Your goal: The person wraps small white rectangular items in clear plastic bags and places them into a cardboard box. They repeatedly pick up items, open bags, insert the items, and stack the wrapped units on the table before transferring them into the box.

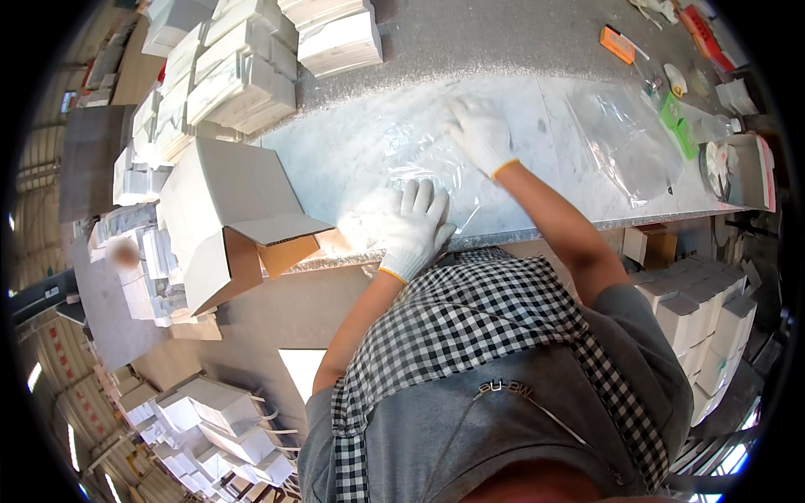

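Gloved left hand (pixel 412 228) & right hand (pixel 480 134), apart, fingers spread flat, press a clear plastic bag (pixel 419 163) onto the marble table (pixel 335 142), seemingly smoothing it, near an open carton (pixel 226 218).

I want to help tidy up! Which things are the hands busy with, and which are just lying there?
Busy with:
left hand and right hand, in white gloves, on the clear plastic bag
open cardboard box beside it

Just lying there:
second clear bag
orange tool
stacked white boxes
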`<action>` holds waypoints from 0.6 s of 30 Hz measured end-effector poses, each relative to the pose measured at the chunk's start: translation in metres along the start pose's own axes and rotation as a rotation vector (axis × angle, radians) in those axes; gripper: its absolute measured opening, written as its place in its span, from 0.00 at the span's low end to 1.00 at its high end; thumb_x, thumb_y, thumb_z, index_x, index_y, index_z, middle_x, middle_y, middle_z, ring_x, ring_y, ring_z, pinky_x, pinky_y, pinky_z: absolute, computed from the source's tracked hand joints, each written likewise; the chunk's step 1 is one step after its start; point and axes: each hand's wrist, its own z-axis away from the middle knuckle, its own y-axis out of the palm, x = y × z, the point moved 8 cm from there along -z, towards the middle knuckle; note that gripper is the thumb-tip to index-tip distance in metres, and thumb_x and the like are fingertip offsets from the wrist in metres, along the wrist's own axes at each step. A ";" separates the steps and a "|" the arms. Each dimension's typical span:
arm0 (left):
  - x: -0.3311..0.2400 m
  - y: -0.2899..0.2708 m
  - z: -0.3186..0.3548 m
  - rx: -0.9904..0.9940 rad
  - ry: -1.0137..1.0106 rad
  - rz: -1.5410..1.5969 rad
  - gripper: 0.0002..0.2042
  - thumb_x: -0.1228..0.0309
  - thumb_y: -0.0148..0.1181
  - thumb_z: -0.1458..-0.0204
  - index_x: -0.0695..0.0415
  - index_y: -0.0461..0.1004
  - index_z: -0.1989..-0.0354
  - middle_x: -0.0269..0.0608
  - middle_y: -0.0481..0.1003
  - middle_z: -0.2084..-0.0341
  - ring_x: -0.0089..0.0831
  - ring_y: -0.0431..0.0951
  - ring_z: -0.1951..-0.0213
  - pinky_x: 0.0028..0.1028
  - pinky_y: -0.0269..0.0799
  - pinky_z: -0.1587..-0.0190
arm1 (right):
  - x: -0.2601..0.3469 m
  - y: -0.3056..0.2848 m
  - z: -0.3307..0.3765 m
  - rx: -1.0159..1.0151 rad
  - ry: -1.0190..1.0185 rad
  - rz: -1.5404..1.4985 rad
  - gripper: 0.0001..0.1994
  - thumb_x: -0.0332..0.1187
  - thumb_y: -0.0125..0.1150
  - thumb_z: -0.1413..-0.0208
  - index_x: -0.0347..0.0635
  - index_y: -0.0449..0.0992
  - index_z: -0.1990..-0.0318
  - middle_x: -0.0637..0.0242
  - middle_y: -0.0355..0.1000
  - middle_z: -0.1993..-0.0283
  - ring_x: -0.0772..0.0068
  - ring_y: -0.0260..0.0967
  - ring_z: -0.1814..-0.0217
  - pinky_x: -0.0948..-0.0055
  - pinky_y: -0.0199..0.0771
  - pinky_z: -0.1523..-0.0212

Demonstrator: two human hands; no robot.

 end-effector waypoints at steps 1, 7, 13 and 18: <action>0.001 0.002 -0.001 0.008 0.007 0.004 0.32 0.53 0.62 0.48 0.56 0.64 0.37 0.52 0.64 0.39 0.51 0.60 0.35 0.48 0.55 0.34 | -0.009 0.003 -0.012 0.001 0.024 0.024 0.21 0.45 0.59 0.42 0.47 0.75 0.44 0.59 0.73 0.44 0.53 0.67 0.38 0.58 0.69 0.41; 0.006 0.004 -0.006 -0.037 0.055 -0.014 0.31 0.52 0.63 0.50 0.55 0.66 0.40 0.50 0.65 0.42 0.50 0.62 0.38 0.48 0.57 0.35 | -0.027 0.015 -0.052 0.193 0.244 0.008 0.15 0.43 0.58 0.41 0.45 0.77 0.52 0.56 0.75 0.51 0.50 0.73 0.47 0.54 0.72 0.47; 0.005 -0.006 -0.009 -0.064 0.086 -0.010 0.31 0.52 0.65 0.52 0.55 0.68 0.42 0.51 0.65 0.42 0.51 0.63 0.39 0.48 0.58 0.36 | -0.020 0.011 -0.054 0.241 0.118 0.014 0.15 0.42 0.53 0.39 0.40 0.78 0.57 0.51 0.77 0.55 0.47 0.74 0.49 0.52 0.72 0.47; 0.010 -0.014 -0.017 -0.166 0.034 0.054 0.27 0.56 0.65 0.53 0.57 0.70 0.47 0.52 0.68 0.47 0.51 0.65 0.42 0.48 0.59 0.39 | -0.024 0.016 -0.060 0.180 0.097 0.017 0.15 0.42 0.52 0.38 0.41 0.78 0.57 0.52 0.76 0.55 0.48 0.74 0.51 0.53 0.72 0.49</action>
